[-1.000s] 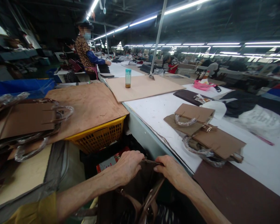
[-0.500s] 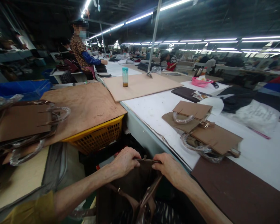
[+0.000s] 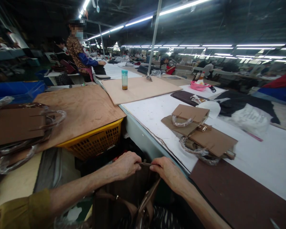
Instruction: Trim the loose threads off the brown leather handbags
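A brown handbag [image 3: 126, 190] is in front of me at the lower middle, between my lap and the table edge. My left hand [image 3: 127, 163] pinches the bag's far top edge. A short way to the right, my right hand [image 3: 164, 168] pinches that same edge, so a short stretch of it shows between my fingers. Straps with small metal fittings hang nearer to me on the bag. Its lower part is dark and hard to make out.
Tan handbags [image 3: 212, 140] with plastic-wrapped handles lie on the white table at right; more bags [image 3: 16, 124] are piled at left. A yellow crate [image 3: 92, 138] stands under a brown board [image 3: 85, 105]. A bottle [image 3: 124, 79] stands farther back. A masked person [image 3: 77, 54] works beyond.
The view has shifted slightly, so the table things sit a little farther left. Both hands keep their pinch on the bag's edge, and the right one is slightly closer to the left.
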Demonstrator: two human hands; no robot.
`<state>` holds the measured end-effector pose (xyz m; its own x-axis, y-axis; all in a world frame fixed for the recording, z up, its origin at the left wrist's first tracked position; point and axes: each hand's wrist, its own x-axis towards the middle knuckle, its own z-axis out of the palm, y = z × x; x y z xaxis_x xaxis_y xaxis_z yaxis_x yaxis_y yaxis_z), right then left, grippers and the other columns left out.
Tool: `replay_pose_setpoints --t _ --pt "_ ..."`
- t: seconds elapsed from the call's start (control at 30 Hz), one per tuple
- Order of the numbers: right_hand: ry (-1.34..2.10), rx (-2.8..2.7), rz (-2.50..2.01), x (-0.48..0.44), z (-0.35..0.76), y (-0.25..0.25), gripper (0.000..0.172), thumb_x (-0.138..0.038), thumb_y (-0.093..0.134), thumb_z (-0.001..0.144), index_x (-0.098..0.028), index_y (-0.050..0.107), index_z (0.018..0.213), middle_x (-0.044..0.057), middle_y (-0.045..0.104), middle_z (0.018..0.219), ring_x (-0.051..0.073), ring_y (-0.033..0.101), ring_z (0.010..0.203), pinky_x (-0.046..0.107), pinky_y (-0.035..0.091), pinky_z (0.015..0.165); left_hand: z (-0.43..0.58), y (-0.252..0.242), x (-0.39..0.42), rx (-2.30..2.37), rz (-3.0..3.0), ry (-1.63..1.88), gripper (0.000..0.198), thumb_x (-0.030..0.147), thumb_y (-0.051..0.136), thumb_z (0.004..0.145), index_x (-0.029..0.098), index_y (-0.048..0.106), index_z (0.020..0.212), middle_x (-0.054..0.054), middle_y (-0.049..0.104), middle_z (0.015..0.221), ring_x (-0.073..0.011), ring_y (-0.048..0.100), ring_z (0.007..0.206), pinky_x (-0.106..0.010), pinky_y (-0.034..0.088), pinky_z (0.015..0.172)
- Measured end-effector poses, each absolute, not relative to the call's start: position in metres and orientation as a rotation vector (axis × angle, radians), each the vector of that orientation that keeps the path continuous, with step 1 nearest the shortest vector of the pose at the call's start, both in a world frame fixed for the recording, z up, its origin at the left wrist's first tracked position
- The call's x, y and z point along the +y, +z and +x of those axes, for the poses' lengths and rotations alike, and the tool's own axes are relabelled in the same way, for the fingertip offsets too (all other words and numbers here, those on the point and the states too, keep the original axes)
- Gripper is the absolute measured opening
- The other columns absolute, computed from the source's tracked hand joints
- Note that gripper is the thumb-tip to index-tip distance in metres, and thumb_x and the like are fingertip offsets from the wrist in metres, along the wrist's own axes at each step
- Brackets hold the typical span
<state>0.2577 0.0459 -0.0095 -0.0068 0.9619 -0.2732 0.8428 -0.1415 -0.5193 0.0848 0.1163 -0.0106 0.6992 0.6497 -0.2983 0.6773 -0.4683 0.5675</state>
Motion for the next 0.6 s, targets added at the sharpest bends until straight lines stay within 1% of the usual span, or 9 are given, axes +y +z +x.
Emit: replay_pose_setpoints --t 0.17,0.27,0.33,0.47,0.6 --pt "0.777 -1.961 -2.06 0.0476 0.2611 -0.0167 0.022 -0.027 0.05 0.079 -0.018 0.064 0.065 -0.002 0.049 0.056 0.011 0.043 0.056 0.022 0.023 0.049 0.0859 -0.0133 0.1188 0.943 2.216 -0.049 0.02 0.025 0.049 0.072 0.017 0.067 0.074 0.0 0.06 0.063 -0.0153 0.054 0.063 -0.02 0.035 0.053" --pt "0.718 -2.008 -2.052 0.048 0.2614 -0.0183 0.023 -0.026 0.05 0.08 -0.018 0.064 0.064 -0.002 0.05 0.056 0.012 0.043 0.056 0.022 0.024 0.05 0.0858 -0.016 0.1198 0.915 2.217 -0.026 0.021 0.024 0.049 0.072 0.017 0.068 0.076 0.001 0.059 0.063 -0.0143 0.053 0.064 -0.02 0.035 0.055" --pt "0.675 -2.045 -2.052 0.0483 0.261 -0.0174 0.023 -0.025 0.051 0.08 -0.019 0.064 0.063 -0.002 0.051 0.055 0.012 0.044 0.057 0.023 0.024 0.051 0.0861 -0.0171 0.1201 0.918 2.216 -0.015 0.02 0.024 0.049 0.071 0.017 0.068 0.073 0.001 0.057 0.06 -0.0136 0.051 0.061 -0.02 0.033 0.054" --pt "0.576 -2.121 -2.068 0.0494 0.2611 -0.0147 0.021 -0.025 0.053 0.08 -0.018 0.065 0.063 0.002 0.057 0.059 0.015 0.048 0.061 0.026 0.025 0.055 0.0881 -0.0173 0.1185 0.936 2.197 -0.008 0.018 0.023 0.05 0.069 0.017 0.067 0.068 0.002 0.051 0.054 -0.0127 0.048 0.057 -0.02 0.031 0.051" --pt "0.543 -2.191 -2.03 0.0518 0.26 -0.0131 0.02 -0.027 0.057 0.077 -0.017 0.065 0.062 0.006 0.061 0.066 0.019 0.051 0.068 0.028 0.026 0.058 0.089 -0.0176 0.1156 0.931 2.179 0.01 0.018 0.022 0.049 0.069 0.017 0.067 0.068 0.003 0.05 0.054 -0.0122 0.045 0.057 -0.019 0.03 0.051"
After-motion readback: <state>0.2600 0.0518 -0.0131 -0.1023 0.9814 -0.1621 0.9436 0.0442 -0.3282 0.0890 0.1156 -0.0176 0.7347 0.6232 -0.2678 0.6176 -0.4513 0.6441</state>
